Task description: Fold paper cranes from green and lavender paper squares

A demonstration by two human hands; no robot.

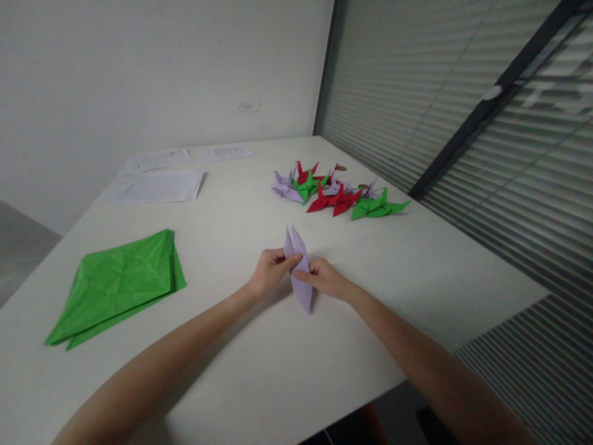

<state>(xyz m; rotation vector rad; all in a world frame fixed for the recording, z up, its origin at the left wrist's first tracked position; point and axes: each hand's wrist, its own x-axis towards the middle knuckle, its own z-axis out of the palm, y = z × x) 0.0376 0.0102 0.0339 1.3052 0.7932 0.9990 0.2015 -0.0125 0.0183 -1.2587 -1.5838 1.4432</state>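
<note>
A light purple folded paper (302,293) is held between my two hands above the white table (259,383). It is long and narrow, with two points side by side at its far end and a single point toward me. My left hand (272,269) pinches its left edge, thumb on top. From the right, my right hand (326,278) grips the paper a little lower, its thumb lying across the face. Fingers behind the paper are partly hidden.
Several folded paper cranes in red, green (377,206) and purple (285,187) cluster at the back right. Creased green paper sheets (125,272) lie stacked at the left. Printed sheets (157,185) rest at the back left. A window with blinds (417,93) borders the right side.
</note>
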